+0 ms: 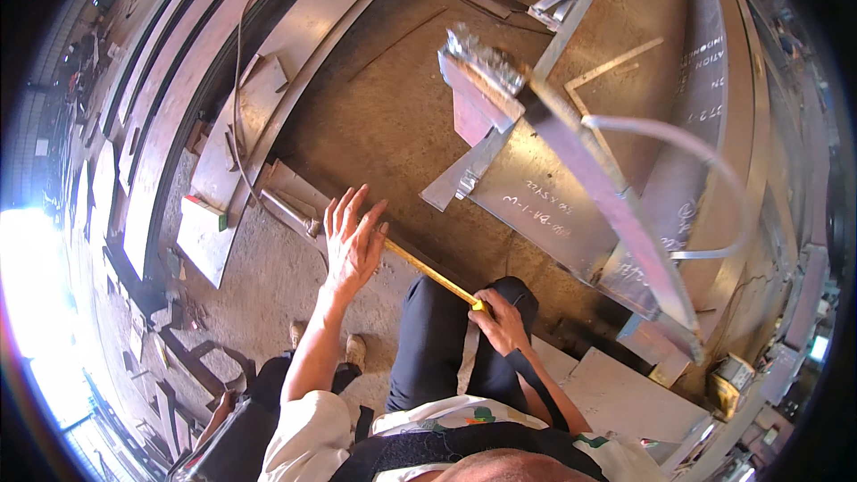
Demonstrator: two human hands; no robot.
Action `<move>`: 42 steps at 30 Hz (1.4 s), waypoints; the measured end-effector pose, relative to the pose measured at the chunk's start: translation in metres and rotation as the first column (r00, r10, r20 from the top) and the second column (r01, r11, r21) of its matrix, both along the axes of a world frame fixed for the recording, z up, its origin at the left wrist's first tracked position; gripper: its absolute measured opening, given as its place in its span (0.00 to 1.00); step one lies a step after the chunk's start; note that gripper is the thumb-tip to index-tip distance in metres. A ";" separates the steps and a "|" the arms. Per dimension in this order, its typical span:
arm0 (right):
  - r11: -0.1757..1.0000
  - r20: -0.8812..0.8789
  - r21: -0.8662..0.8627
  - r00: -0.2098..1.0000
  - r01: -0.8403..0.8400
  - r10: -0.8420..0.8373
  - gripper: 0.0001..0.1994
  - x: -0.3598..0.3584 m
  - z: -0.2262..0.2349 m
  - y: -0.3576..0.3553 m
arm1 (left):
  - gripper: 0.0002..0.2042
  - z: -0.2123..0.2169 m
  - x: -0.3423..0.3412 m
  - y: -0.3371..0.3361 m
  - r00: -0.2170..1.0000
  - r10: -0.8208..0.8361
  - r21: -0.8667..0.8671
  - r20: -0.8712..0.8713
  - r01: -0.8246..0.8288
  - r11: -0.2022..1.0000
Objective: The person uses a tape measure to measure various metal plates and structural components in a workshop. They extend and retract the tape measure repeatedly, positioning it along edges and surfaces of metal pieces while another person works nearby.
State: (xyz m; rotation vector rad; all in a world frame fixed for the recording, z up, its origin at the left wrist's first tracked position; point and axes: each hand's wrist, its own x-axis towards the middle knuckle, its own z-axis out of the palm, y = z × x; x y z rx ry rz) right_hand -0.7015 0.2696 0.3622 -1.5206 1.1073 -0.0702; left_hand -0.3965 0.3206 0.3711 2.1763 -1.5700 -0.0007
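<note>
My right hand [502, 321] is closed around a yellow tape measure [479, 305] in front of my knees. Its yellow blade [433, 274] runs out up and to the left, ending beside my left hand [353, 241]. That hand is held out with its fingers apart; whether its thumb side touches the blade's end I cannot make out. To the right of the blade stands a steel assembly of welded plates [527, 192] with chalk marks. A narrow upright steel plate [607, 187] rises from it toward me.
Long steel plates [303, 27] lie at the left, with a cable [239, 71] across them. A small red and green box [205, 212] sits on one plate. Another person's arm [220, 412] shows at lower left. A yellow machine [732, 382] stands at lower right.
</note>
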 end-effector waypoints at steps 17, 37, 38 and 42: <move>0.887 0.004 -0.446 0.991 -0.118 0.134 0.25 -0.013 -0.141 -0.045 | 0.10 -0.120 0.057 0.016 0.858 -0.173 -0.192 0.483 0.297 0.935; 0.991 0.911 0.069 0.396 0.119 -0.111 0.26 0.021 -0.110 -0.054 | 0.10 -0.170 0.021 0.023 0.930 0.215 -0.677 0.297 0.046 0.735; 0.994 0.921 0.050 0.380 0.098 -0.084 0.27 0.025 -0.107 -0.057 | 0.10 -0.166 0.005 0.009 0.948 0.176 -0.698 0.266 0.063 0.713; 0.999 0.964 -0.007 0.264 0.053 -0.007 0.32 0.042 -0.070 -0.054 | 0.06 -0.126 -0.056 -0.039 0.998 0.002 -0.710 0.057 0.040 0.703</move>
